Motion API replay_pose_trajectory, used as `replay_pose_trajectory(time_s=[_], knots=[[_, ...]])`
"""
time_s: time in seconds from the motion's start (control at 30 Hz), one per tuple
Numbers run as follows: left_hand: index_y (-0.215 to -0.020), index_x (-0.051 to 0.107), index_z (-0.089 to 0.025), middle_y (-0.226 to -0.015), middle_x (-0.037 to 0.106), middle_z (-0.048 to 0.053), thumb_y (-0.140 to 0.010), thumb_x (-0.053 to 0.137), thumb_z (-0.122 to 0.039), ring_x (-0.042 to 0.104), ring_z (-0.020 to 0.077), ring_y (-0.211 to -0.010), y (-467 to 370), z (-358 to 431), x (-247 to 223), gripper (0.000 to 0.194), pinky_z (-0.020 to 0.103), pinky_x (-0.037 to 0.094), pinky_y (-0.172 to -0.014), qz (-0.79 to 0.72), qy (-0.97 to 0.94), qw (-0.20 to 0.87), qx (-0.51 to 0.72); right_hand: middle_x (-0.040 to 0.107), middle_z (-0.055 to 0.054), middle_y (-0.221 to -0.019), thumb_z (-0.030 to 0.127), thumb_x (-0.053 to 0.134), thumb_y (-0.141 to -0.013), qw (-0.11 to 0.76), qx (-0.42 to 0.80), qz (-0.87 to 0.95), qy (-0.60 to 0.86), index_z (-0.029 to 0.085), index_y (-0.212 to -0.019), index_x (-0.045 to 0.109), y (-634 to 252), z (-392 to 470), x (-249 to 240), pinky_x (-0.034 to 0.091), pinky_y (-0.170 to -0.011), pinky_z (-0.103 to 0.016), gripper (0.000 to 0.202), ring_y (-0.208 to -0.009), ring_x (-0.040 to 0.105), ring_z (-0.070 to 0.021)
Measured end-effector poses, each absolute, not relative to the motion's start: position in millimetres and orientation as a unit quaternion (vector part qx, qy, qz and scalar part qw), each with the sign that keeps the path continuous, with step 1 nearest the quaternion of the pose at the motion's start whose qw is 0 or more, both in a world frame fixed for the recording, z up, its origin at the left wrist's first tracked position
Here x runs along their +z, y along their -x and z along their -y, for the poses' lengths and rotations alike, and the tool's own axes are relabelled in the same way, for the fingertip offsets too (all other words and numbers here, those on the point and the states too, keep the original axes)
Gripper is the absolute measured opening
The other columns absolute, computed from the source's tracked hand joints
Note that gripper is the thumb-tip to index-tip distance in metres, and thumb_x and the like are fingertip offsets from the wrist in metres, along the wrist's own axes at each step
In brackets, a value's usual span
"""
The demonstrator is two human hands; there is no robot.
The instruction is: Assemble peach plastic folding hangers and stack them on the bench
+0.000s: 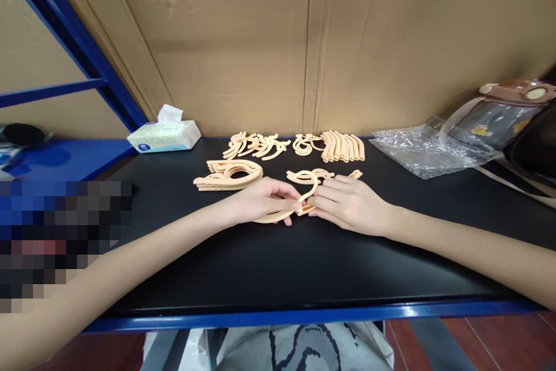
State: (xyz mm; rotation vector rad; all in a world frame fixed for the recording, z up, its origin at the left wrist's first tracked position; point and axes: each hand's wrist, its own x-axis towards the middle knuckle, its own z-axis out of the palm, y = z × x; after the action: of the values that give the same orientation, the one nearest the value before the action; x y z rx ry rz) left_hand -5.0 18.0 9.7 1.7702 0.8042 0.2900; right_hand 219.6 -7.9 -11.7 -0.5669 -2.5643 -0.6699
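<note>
Over the black table, my left hand [271, 200] is closed on a cream plastic hanger [274, 219], whose curved arm runs out below the fingers. Its hook [314, 186] rises between both hands. My right hand [347, 203] pinches a short cream piece at the same joint; its fingers cover much of it, and I cannot tell whether the pieces are joined. Just behind the right hand lie more cream curved parts [299, 176], partly hidden. Left of my left hand is a stack of cream hangers [230, 177].
Along the back stand loose cream hooked parts [271, 146], small ring-like hooks [303, 145] and a row of cream arms [343, 146]. A tissue pack [165, 135] sits back left. Clear plastic bag [428, 148] and a bottle [493, 116] lie right. Cardboard [238, 41] walls the back.
</note>
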Motion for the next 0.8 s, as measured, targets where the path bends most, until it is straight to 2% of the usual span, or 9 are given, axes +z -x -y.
replay_pose_trajectory(time_s=[0.3,0.53,0.8], knots=[[-0.087,0.063,-0.014,-0.083,0.064,0.0,-0.081,0.063,-0.03,0.065,0.0125,-0.072,5.0,-16.2,11.2,0.017,0.022,0.045,-0.07,-0.329,-0.744,0.565,0.138,0.063,-0.002,-0.074,0.029,0.044,-0.096,0.215,-0.238,0.924,0.208,0.015,-0.087,0.066,-220.0,8.2,-11.1,0.035,-0.067,-0.029,0.027,-0.071,0.05,-0.0155],[-0.083,0.06,-0.014,-0.079,0.062,0.0,-0.08,0.062,-0.028,0.064,0.0129,-0.069,1.4,-12.0,13.4,0.015,0.023,0.044,-0.067,-0.338,-0.753,0.545,0.149,0.062,-0.001,-0.07,0.029,0.043,-0.097,0.208,-0.247,0.924,0.204,0.015,-0.081,0.063,-219.9,7.4,-11.5,0.033,-0.065,-0.029,0.029,-0.069,0.049,-0.015],[-0.085,0.058,-0.014,-0.082,0.062,0.002,-0.079,0.061,-0.032,0.065,0.015,-0.069,2.2,-9.9,12.4,0.02,0.026,0.046,-0.068,-0.342,-0.759,0.532,0.154,0.062,0.0,-0.068,0.029,0.041,-0.097,0.206,-0.248,0.924,0.204,0.015,-0.081,0.063,-220.2,8.1,-11.4,0.032,-0.063,-0.029,0.03,-0.063,0.049,-0.0136]])
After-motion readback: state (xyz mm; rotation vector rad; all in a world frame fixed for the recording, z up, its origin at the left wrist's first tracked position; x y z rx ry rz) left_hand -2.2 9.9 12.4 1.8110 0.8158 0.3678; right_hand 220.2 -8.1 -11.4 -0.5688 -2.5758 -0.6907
